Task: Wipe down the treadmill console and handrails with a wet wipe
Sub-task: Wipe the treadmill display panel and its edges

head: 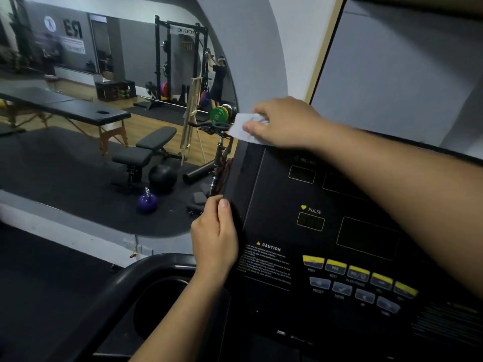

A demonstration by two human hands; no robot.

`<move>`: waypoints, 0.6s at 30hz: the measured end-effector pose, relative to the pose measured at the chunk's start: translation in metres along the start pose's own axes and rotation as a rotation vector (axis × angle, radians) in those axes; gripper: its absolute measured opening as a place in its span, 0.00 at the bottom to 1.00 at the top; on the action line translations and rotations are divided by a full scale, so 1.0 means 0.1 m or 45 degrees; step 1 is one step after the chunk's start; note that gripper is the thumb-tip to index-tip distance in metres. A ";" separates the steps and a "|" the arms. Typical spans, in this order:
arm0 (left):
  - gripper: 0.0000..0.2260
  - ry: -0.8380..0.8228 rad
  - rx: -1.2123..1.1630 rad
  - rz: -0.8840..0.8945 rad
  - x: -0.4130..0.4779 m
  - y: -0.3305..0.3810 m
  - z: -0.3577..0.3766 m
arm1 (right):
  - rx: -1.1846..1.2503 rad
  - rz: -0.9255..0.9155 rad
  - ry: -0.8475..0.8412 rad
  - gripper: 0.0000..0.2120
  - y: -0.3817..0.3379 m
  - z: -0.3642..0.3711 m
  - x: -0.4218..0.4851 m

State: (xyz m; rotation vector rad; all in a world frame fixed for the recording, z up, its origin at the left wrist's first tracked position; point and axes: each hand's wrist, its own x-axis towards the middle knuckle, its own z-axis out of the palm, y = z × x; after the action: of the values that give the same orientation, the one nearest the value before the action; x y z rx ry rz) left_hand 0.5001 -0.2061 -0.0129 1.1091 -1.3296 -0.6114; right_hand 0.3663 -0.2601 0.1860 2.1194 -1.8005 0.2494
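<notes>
The black treadmill console (282, 194) fills the right half of the view, with dark displays, a PULSE label, a CAUTION sticker and yellow and grey buttons. My right hand (282, 124) holds a white wet wipe (241, 126) against the console's top left corner. My left hand (217, 236) grips the console's left edge, thumb on the front face. A black curved handrail (122, 280) runs along the lower left, around a cup holder (162, 307).
A large mirror on the left reflects the gym: a massage table (65, 108), a weight bench (146, 152), a purple kettlebell (147, 202), a black ball (163, 176) and a squat rack (180, 61). A grey wall panel (392, 74) stands behind the console.
</notes>
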 end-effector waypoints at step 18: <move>0.22 0.036 0.457 -0.012 -0.03 0.00 0.08 | -0.410 0.428 0.301 0.33 2.22 -0.23 -2.05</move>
State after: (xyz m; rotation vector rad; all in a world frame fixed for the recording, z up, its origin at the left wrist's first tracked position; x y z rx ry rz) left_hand 0.4918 -0.2062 -0.0150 1.4080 -1.4451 -0.3686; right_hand 0.1146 -0.0927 0.1680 1.5018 -1.8975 0.2593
